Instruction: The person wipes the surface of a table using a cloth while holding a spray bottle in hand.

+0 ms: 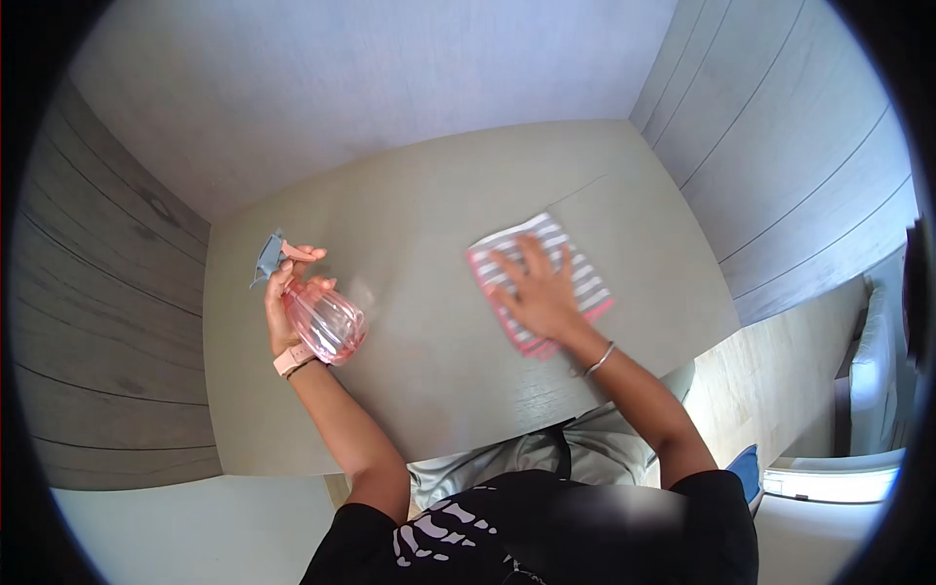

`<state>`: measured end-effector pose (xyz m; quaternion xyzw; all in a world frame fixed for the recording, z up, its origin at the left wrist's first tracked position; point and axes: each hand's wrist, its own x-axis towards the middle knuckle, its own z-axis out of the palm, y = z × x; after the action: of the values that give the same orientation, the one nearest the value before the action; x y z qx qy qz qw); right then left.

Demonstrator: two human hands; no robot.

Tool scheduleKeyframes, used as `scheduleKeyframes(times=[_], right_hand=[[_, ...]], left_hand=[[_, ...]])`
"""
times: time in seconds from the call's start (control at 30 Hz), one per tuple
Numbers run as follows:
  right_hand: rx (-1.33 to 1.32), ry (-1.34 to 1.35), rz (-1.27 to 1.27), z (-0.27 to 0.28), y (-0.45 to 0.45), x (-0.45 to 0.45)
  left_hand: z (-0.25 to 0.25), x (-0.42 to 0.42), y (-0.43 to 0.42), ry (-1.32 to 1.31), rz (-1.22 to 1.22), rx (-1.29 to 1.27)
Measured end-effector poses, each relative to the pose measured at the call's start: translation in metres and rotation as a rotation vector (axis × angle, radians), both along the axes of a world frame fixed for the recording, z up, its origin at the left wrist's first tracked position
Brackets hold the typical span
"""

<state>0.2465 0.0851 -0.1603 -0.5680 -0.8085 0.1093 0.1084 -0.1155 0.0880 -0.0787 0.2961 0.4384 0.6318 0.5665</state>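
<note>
My left hand is closed around the neck of a spray bottle, which has a clear pink ribbed body, a grey-blue spray head and a pink trigger. The bottle is tilted, its base pointing toward the lower right. My right hand lies flat with spread fingers on a folded cloth, grey-and-white striped with a pink-red edge. That cloth rests on the right half of the greenish-grey table.
Grey wood-plank panels stand at the left and right of the table, and a pale wall rises behind it. Beyond the right side are a light wooden floor and a pale cushion.
</note>
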Motion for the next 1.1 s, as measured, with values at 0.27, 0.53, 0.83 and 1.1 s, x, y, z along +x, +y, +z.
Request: scheduleKeyframes(times=[0.27, 0.53, 0.83, 1.1], right_hand=[[0.042, 0.15, 0.325, 0.026, 0.006, -0.087], [0.073, 0.132, 0.366, 0.032, 0.073, -0.094], [0.104, 0.083, 0.215, 0.028, 0.127, -0.066], [0.097, 0.102, -0.131, 0.009, 0.191, 0.017]], left_hand=[[0.022, -0.016, -0.016, -0.043, -0.008, -0.004], [0.014, 0.002, -0.036, -0.146, -0.029, 0.014], [-0.006, 0.039, -0.108, -0.234, 0.023, -0.02], [-0.027, 0.062, -0.144, -0.265, -0.005, 0.0]])
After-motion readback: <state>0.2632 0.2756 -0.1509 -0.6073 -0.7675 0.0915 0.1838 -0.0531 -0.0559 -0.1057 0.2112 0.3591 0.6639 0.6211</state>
